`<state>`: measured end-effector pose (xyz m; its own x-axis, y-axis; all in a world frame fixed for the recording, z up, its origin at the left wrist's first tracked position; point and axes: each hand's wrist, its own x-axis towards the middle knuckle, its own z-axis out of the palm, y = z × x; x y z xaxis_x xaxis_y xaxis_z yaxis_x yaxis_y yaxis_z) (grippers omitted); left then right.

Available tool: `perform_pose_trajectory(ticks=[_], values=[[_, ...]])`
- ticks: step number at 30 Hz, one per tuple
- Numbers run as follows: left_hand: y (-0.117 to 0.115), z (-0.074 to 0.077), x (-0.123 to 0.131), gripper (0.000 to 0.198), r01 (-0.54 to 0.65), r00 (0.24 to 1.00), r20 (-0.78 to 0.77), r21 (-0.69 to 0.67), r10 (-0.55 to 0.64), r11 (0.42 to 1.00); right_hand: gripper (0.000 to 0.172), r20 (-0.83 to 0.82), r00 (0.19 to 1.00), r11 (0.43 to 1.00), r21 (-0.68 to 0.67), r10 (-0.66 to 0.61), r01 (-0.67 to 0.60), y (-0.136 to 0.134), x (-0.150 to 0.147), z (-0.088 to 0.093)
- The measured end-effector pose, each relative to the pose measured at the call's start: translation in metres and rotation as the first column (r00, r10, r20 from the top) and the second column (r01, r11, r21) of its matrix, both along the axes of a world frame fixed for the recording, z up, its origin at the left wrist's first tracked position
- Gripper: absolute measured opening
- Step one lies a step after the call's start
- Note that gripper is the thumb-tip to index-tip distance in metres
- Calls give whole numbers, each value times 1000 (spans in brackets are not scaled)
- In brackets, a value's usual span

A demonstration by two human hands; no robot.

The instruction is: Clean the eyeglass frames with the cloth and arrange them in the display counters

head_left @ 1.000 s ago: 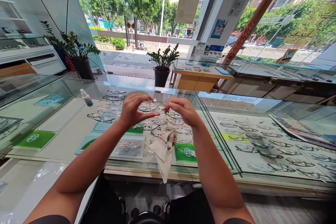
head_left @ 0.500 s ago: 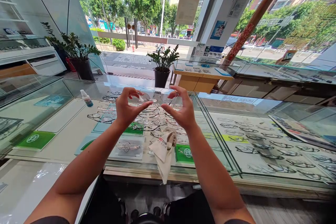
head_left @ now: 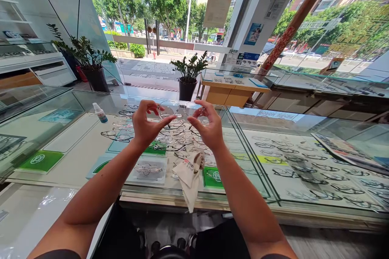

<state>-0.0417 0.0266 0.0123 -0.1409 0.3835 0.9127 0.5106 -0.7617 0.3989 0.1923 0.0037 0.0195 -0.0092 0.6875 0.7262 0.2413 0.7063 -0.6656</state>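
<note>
A pair of thin-rimmed glasses (head_left: 179, 109) is held up in front of me above the glass counter (head_left: 75, 101). My left hand (head_left: 147, 123) pinches its left lens rim between thumb and fingers. My right hand (head_left: 206, 125) pinches the right rim the same way. The lenses face me and stand level. A white cleaning cloth (head_left: 190, 178) with red print hangs from under my right wrist, over the counter's near edge.
Several glasses lie in rows inside the display case (head_left: 304, 162) under the glass, with green pads (head_left: 41, 161). A small spray bottle (head_left: 99, 112) stands at the left. Two potted plants (head_left: 188, 75) stand beyond the counter, before the shop window.
Both hands have risen from low over the counter and turned the glasses upright to face me. Since half a second ago they have drawn slightly closer together.
</note>
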Motion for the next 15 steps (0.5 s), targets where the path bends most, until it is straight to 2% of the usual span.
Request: perform_pose_trajectory(ticks=[6, 15], values=[[-2, 0, 1, 64, -8, 1000, 6, 0, 8, 1000, 54, -49, 998, 995, -90, 31, -35, -2, -3, 2], [-2, 0, 1, 63, -18, 999, 35, 15, 18, 1000, 55, -76, 996, 991, -128, 40, -49, -3, -9, -2]])
